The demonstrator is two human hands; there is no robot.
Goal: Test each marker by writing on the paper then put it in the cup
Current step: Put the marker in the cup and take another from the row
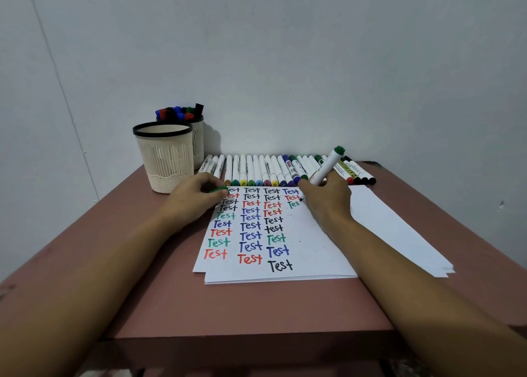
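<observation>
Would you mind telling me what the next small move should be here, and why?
Probably finish the last letter: the green word beside the tip of the marker reads only "Tes". The right hand grips the marker with its tip at the paper, and the left hand holds the green cap, so capping can follow.

Head view: single wide-angle camera, worn by the person.
It looked forward and down across the tabletop [256, 305] from its near edge, close enough that both forearms entered from the bottom corners. The left hand [196, 195] with its green cap [218, 189] and the right hand [328, 202] with its marker [328, 165] met at mid-frame over the paper [313, 248]. The wall [285, 48] filled the upper half, and straight lines bowed toward the borders.
</observation>
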